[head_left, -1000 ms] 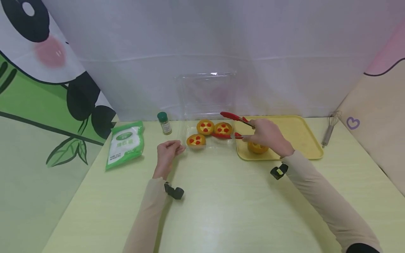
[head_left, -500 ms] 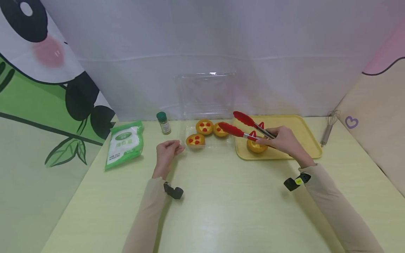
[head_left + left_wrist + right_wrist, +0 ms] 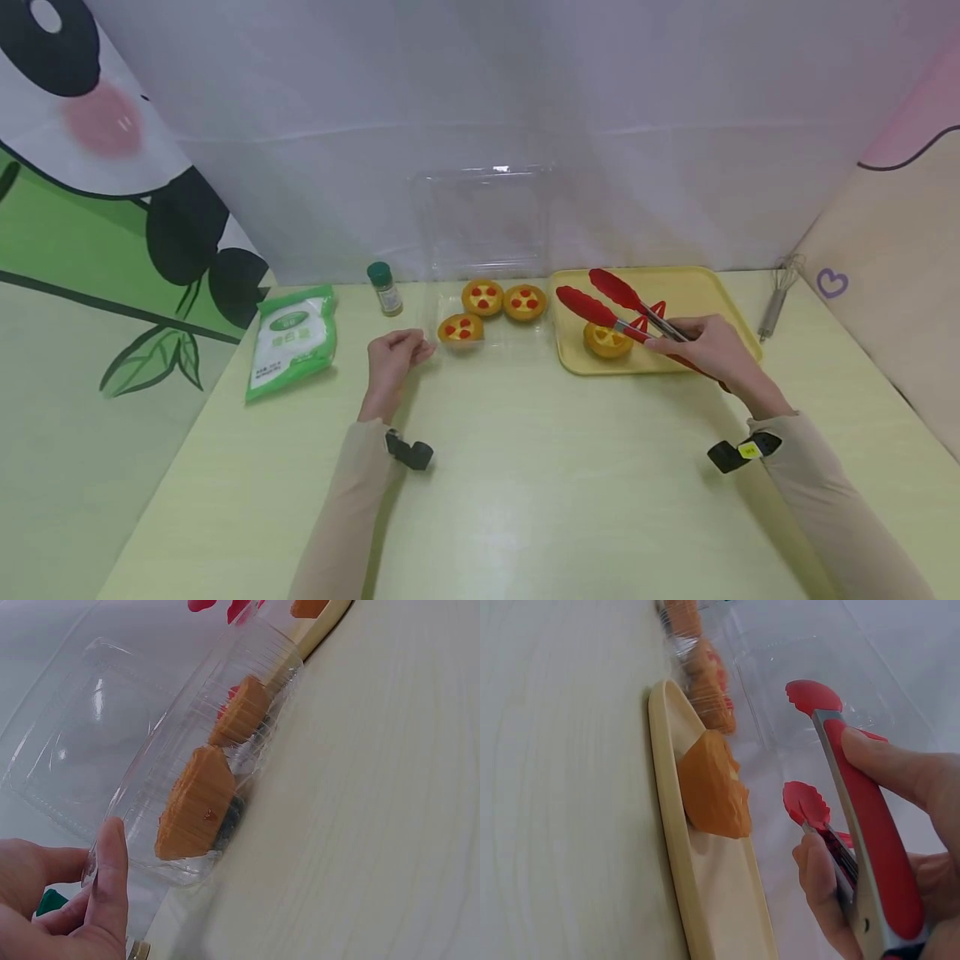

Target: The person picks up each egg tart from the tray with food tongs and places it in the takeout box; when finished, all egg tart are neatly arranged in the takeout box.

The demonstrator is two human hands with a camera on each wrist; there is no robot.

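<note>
My right hand [image 3: 708,346] grips a pair of red-tipped metal tongs [image 3: 870,832] above the yellow tray [image 3: 675,287]; the tong tips stand apart with nothing between them. Below the tongs, one egg tart [image 3: 606,342] sits at the tray's left end. Left of the tray lies a clear plastic clamshell box [image 3: 517,340], its lid [image 3: 483,217] raised against the back wall. Three tarts with red toppings are in it, among them a front tart [image 3: 461,330]. Thumb and fingers of my left hand [image 3: 392,362] pinch the box's left rim, as the left wrist view shows.
A green and white bag [image 3: 292,342] lies at the left of the table. Between it and the box stands a small green-capped jar [image 3: 386,292]. A whisk [image 3: 782,298] lies right of the tray, near the back wall.
My right hand has drawn the tongs back to the right, from over the box's right-hand tart to above the tray. The tarts and my left hand have stayed in place.
</note>
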